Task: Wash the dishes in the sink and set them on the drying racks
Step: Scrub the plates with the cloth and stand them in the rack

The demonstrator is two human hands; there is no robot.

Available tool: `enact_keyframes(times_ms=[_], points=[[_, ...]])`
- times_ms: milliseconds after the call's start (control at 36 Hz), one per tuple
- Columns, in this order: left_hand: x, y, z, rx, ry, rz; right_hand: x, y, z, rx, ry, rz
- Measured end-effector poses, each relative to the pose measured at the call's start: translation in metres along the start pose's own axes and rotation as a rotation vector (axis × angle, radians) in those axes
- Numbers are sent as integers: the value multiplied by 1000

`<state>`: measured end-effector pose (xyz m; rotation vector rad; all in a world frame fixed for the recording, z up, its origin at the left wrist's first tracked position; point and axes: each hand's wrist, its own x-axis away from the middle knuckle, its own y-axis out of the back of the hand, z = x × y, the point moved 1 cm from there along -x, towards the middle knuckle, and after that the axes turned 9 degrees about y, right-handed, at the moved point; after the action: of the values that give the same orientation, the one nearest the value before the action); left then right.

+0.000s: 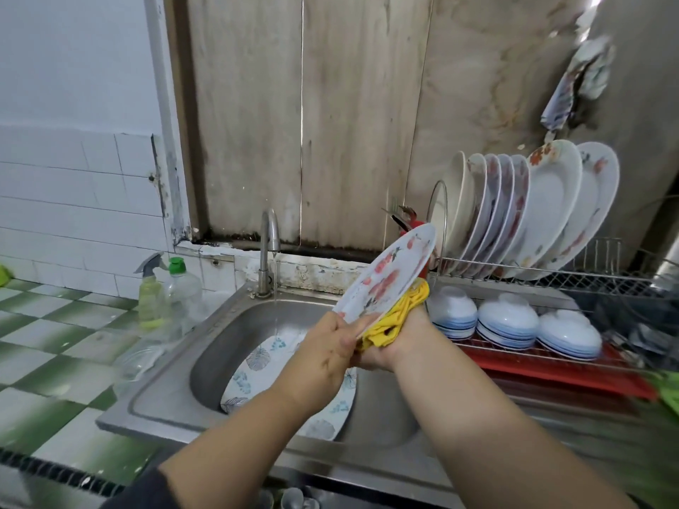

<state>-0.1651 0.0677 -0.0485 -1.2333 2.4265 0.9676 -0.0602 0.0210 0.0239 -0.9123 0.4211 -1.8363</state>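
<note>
Above the steel sink (176, 391) I hold up a tilted white plate with red flowers (385, 277). My left hand (327, 347) grips its lower edge. Behind and under the plate, my right hand (389, 347) holds a yellow cloth (397, 317) against the plate's back. A leaf-patterned plate (257, 365) lies in the basin, and water runs from the tap (270, 233). At the right stands the drying rack (551, 273), with several flowered plates (532, 211) upright on its upper tier.
Upturned white-and-blue bowls (507, 321) sit on the rack's lower tier over a red tray (551, 372). A spray bottle (150, 288) and a green-capped soap bottle (182, 292) stand left of the sink on the green-checked counter (55, 343). Cutlery (400, 218) stands behind the held plate.
</note>
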Motion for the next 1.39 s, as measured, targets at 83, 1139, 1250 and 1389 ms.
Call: enact_keyframes(times_ms=[83, 1139, 1250, 1389], points=[[-7, 9, 11, -191, -50, 113, 3, 0, 7, 146, 38, -44], [-22, 51, 19, 1097, 1025, 112, 14, -35, -67, -241, 669, 22], [-29, 48, 8, 1295, 982, 196, 23, -25, -67, -199, 712, -108], [-40, 49, 3, 1300, 987, 209, 42, -10, -67, -19, 738, -291]])
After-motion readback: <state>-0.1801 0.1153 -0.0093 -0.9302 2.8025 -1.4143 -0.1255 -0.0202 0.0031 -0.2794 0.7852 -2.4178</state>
